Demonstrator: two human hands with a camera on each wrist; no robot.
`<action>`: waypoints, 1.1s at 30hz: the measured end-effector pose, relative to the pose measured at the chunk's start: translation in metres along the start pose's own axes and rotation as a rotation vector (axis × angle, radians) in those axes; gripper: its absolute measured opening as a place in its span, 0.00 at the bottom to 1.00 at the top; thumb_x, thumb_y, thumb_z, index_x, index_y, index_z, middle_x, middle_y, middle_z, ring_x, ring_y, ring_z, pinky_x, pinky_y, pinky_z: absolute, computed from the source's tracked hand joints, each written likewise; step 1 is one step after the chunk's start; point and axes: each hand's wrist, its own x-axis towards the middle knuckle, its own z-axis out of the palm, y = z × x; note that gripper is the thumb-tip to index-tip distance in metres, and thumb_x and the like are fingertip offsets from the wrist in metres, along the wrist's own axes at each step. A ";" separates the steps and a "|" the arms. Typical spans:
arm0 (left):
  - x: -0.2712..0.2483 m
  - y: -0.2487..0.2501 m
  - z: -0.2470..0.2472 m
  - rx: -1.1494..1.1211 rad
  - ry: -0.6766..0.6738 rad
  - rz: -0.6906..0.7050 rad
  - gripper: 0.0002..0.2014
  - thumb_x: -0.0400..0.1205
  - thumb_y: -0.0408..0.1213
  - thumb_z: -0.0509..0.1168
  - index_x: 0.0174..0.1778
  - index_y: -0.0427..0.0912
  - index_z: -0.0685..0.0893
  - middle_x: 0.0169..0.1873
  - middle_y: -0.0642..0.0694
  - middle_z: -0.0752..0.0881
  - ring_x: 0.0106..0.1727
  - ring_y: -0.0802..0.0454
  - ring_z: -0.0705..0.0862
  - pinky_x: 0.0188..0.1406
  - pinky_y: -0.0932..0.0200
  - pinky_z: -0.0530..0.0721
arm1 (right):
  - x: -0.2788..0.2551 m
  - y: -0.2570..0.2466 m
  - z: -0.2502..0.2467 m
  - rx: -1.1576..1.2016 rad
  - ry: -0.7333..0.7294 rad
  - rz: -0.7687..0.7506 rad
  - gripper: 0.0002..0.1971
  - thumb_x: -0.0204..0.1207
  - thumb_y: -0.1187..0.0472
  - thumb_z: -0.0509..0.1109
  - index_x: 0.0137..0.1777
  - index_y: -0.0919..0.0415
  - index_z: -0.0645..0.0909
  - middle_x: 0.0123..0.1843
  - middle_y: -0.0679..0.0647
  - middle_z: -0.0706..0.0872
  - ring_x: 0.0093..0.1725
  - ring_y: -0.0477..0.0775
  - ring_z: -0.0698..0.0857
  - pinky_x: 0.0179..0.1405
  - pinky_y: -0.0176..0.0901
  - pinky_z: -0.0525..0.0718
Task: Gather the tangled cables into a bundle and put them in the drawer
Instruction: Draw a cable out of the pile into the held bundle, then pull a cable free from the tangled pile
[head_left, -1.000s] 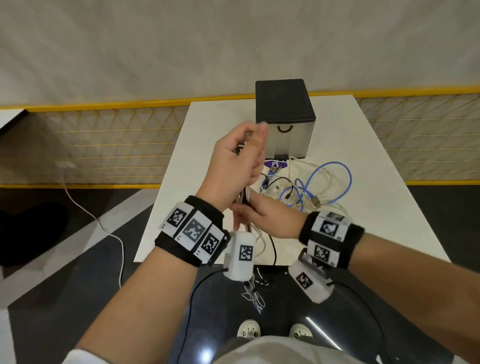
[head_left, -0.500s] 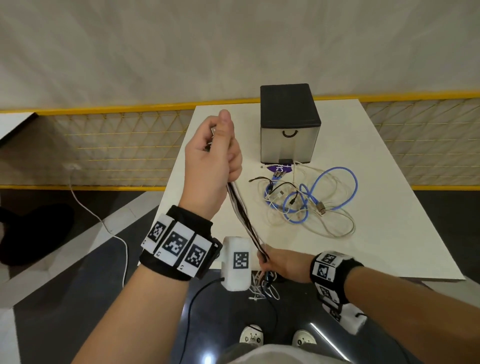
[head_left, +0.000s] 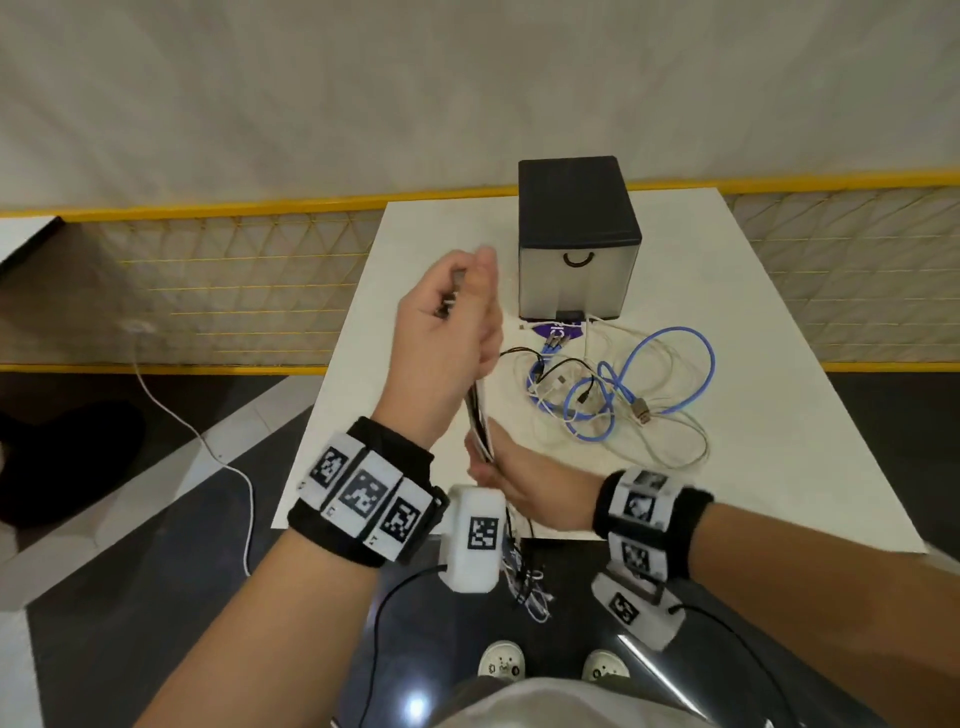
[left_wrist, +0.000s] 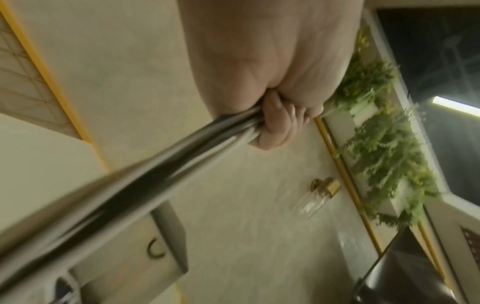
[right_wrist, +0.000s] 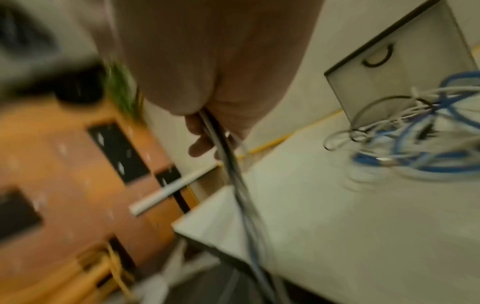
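My left hand (head_left: 452, 332) is raised over the table's left side and grips the top of a bunch of black and white cables (head_left: 479, 415); the left wrist view shows its fingers (left_wrist: 275, 123) curled round the strands. Lower down, at the near edge, my right hand (head_left: 511, 475) grips the same bunch (right_wrist: 231, 162), whose loose ends (head_left: 527, 587) hang below the table. A tangle of blue, white and black cables (head_left: 618, 384) lies on the table in front of the black drawer box (head_left: 576, 239), which is closed, with a ring handle (head_left: 578, 259).
The white table (head_left: 779, 415) has bare room to the right of the tangle. A purple tag (head_left: 558, 330) lies at the drawer's foot. A yellow mesh railing (head_left: 208, 291) runs behind the table, and a white cord (head_left: 208, 441) trails over the dark floor at left.
My right hand has slid back up the bunch from below the table edge toward my left hand. My left hand has shifted right and slightly lower, keeping its grip.
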 end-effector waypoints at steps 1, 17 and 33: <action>0.004 0.005 -0.002 -0.016 0.016 0.018 0.16 0.90 0.41 0.56 0.35 0.48 0.73 0.23 0.49 0.60 0.21 0.57 0.56 0.18 0.67 0.55 | -0.003 0.018 0.008 -0.054 -0.040 0.060 0.15 0.86 0.64 0.52 0.71 0.69 0.63 0.47 0.50 0.75 0.48 0.52 0.76 0.53 0.50 0.77; 0.011 -0.029 -0.034 0.088 0.045 -0.082 0.17 0.85 0.50 0.60 0.31 0.49 0.71 0.23 0.51 0.63 0.22 0.56 0.58 0.18 0.66 0.56 | -0.011 0.133 -0.128 -0.499 0.458 0.479 0.18 0.70 0.52 0.77 0.54 0.57 0.74 0.50 0.51 0.73 0.49 0.55 0.80 0.49 0.48 0.78; 0.041 -0.043 -0.017 0.136 0.029 -0.100 0.15 0.88 0.45 0.61 0.35 0.47 0.77 0.26 0.46 0.62 0.24 0.53 0.57 0.19 0.64 0.56 | 0.013 0.065 -0.214 0.274 0.827 0.198 0.07 0.86 0.64 0.58 0.53 0.62 0.78 0.52 0.60 0.83 0.52 0.62 0.88 0.50 0.59 0.89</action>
